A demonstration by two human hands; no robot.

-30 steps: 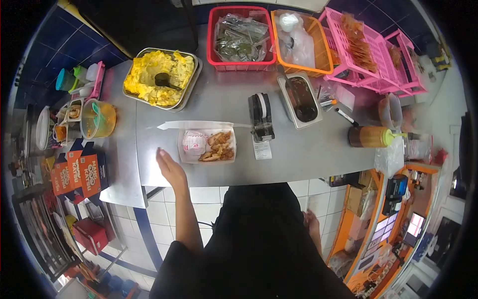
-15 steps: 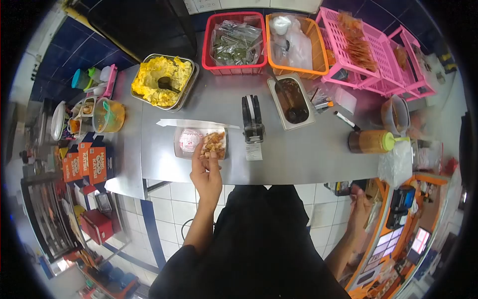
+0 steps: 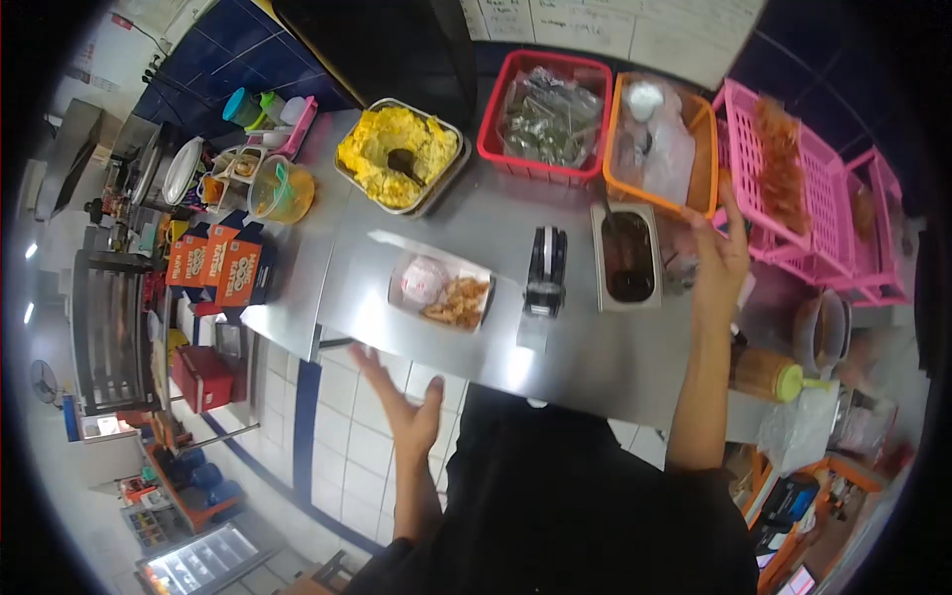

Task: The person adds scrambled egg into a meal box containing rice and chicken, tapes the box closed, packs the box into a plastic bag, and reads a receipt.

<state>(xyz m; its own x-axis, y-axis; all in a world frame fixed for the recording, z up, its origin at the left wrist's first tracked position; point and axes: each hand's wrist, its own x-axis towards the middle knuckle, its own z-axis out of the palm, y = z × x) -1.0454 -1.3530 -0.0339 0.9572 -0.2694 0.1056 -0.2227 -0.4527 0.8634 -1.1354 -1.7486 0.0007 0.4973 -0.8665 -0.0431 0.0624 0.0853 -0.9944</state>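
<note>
My left hand (image 3: pixel 405 402) is held over the floor just off the table's front edge, fingers spread and empty. An open paper box (image 3: pixel 400 307) with a wrapped round bundle (image 3: pixel 424 281) and fried pieces (image 3: pixel 461 302) lies on the table beyond it. My right hand (image 3: pixel 721 243) is raised near the front right corner of the orange basket (image 3: pixel 710 164), its fingers apart with nothing seen between them. Just left of it stands a metal tray of dark sauce (image 3: pixel 629 260) with a utensil in it. A black tool (image 3: pixel 546 270) sits between box and tray.
A metal pan of yellow food (image 3: pixel 397 159) and a red basket (image 3: pixel 489 139) stand at the back. Pink racks (image 3: pixel 813 169) and a sauce bottle (image 3: pixel 764 373) are at the right. Folded orange boxes (image 3: pixel 223 263) and a tub (image 3: pixel 282 190) are at the left.
My left hand has drawn back from the box to the table's front edge and its fingers have spread. My right hand has risen from below the table to the orange basket. The view has turned.
</note>
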